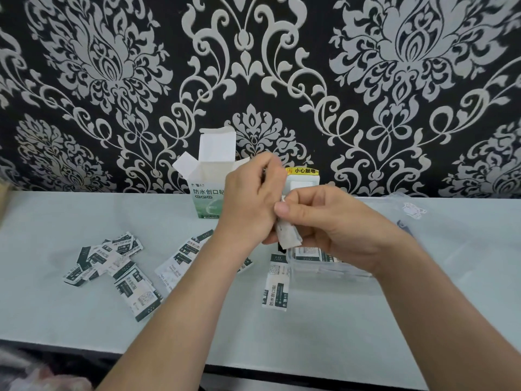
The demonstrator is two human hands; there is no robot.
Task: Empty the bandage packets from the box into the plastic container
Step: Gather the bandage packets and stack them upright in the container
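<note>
The white and green bandage box [207, 190] stands upright against the wall with its top flaps open. My left hand [251, 204] and my right hand [329, 221] meet in front of it, both pinching a small stack of bandage packets [287, 235]. Right below them sits the clear plastic container [324, 266] with some packets inside; my right wrist hides part of it. Loose packets lie on the table: a pile at the left [112, 261], some under my left forearm [180, 261], and one [277, 283] by the container's left side.
The pale table [84, 314] ends at a dark front edge. A patterned black and white wall rises behind it. A white wall socket with a yellow label [303, 176] sits behind my hands. A clear plastic bag [408, 213] lies at the right.
</note>
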